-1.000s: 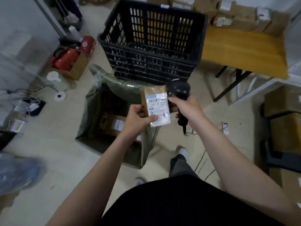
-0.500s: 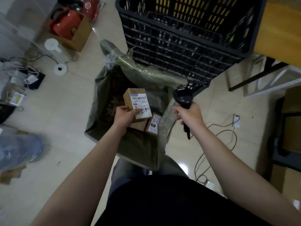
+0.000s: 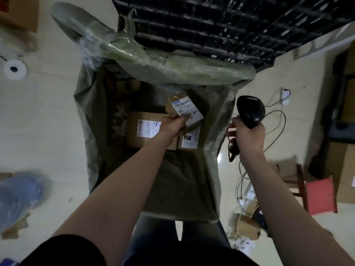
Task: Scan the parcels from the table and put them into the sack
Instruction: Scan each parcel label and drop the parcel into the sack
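Observation:
An open grey-green sack (image 3: 180, 181) stands on the floor below me. My left hand (image 3: 175, 124) reaches down inside its mouth and grips a small brown parcel (image 3: 185, 109) with a white label, tilted. Under it lie a larger brown box (image 3: 145, 129) with a label and another labelled parcel (image 3: 190, 139). My right hand (image 3: 246, 135) stays outside the sack's right edge, closed on a black handheld scanner (image 3: 249, 111) whose cable hangs down.
A black plastic crate (image 3: 221, 25) sits just behind the sack. Cables (image 3: 269, 131), a wall socket and small cardboard boxes (image 3: 245, 227) lie on the floor at right, with a red stool (image 3: 319, 196). A white tape roll (image 3: 14, 70) lies at left.
My left hand has carried the small parcel from chest height down into the sack. The view has tipped downward, so the table is out of sight. The scanner hand stayed to the right.

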